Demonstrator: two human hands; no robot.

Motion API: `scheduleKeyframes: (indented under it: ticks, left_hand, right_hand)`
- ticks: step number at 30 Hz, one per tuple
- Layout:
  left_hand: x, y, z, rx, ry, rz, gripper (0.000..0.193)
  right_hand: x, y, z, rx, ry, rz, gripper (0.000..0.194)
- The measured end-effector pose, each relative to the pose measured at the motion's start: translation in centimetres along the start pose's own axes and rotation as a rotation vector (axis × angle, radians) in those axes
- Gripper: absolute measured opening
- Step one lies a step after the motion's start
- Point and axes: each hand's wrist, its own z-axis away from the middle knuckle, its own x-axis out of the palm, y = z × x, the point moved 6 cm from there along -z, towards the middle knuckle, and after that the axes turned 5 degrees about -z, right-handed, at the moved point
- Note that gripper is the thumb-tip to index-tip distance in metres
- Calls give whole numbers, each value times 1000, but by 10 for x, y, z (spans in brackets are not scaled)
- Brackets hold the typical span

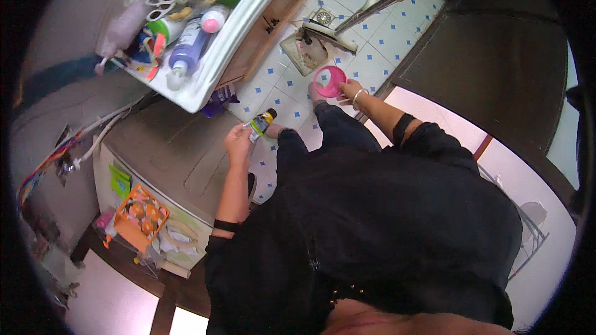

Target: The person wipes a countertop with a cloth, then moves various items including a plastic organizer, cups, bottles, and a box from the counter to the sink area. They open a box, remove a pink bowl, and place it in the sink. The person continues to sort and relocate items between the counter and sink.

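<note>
My left hand (237,143) grips the lower end of a squeeze tube (260,124), yellow, grey and green with a black cap. The tube bears writing and tilts up to the right, above the tiled floor. In my right hand (352,90) is a pink round plastic cup (339,84), held by its side with the mouth towards me. A pale patch shows inside its rim; I cannot tell whether that is the cup's bottom or the floor seen through it. The two hands are apart, in front of my legs.
A white washbasin counter (205,88) at upper left carries a purple bottle (188,46), white-handled scissors (160,8) and several other items. On the tiled floor stand a long-handled broom or mop (330,35) and a dustpan (293,53). An orange patterned box (144,211) sits at lower left.
</note>
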Motion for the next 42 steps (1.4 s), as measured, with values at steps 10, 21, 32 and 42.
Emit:
scheduleKeyframes:
  ticks: [10, 21, 32, 42]
  left_hand:
    - [97, -147, -187, -141, -47, -259, 30]
    - [208, -230, -388, -101, 0, -213, 29]
    - [265, -223, -431, -195, -193, -344, 46]
    - [298, -182, -278, -11, -916, -372, 27]
  right_hand:
    - [-29, 103, -80, -6, 7, -190, 41]
    - [-42, 147, -112, 34, 99, -274, 25]
    - [-36, 167, -153, 7, 97, -329, 30]
    - [43, 111, -205, -41, -54, -214, 41]
